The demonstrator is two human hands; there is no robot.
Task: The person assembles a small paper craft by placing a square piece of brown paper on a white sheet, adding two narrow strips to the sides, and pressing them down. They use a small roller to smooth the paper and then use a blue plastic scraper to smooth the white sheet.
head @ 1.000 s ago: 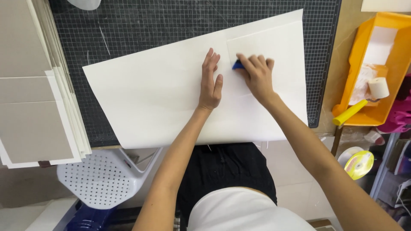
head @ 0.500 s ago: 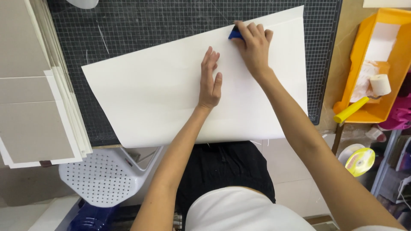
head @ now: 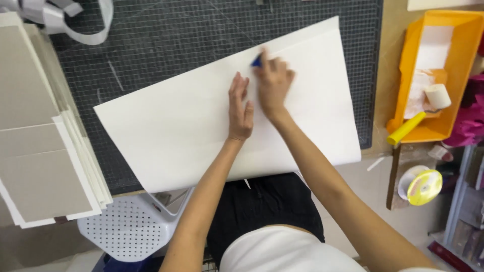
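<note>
Her left hand (head: 240, 108) lay flat and open on the big white sheet (head: 176, 131) spread over the cutting mat (head: 166, 45), while the right hand (head: 274, 83) pressed a small blue scraper (head: 256, 61). Uneven pressure might crease the sheet or skew it.

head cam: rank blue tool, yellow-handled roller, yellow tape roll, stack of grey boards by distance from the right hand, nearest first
1. blue tool: in the right hand, at its fingertips on the white sheet.
2. yellow-handled roller: right, in the orange tray.
3. yellow tape roll: lower right, below the tray.
4. stack of grey boards: far left.
</note>
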